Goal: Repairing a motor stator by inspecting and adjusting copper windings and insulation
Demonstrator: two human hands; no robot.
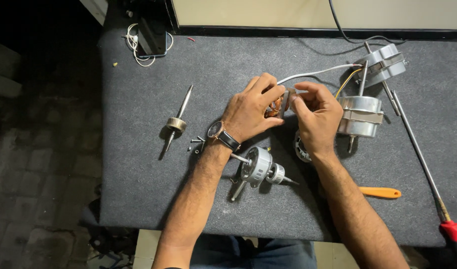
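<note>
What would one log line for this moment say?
left hand: grips motor stator | right hand: pinches it too | grey table: rotor shaft, screws, screwdriver

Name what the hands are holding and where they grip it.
Both hands, left hand and right hand, hold a small motor stator with copper windings between fingertips, gripping its outer edges on opposite sides; white wire trails from it.

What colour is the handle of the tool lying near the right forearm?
Orange. The handle shows best in the head view, on the grey mat.
</note>
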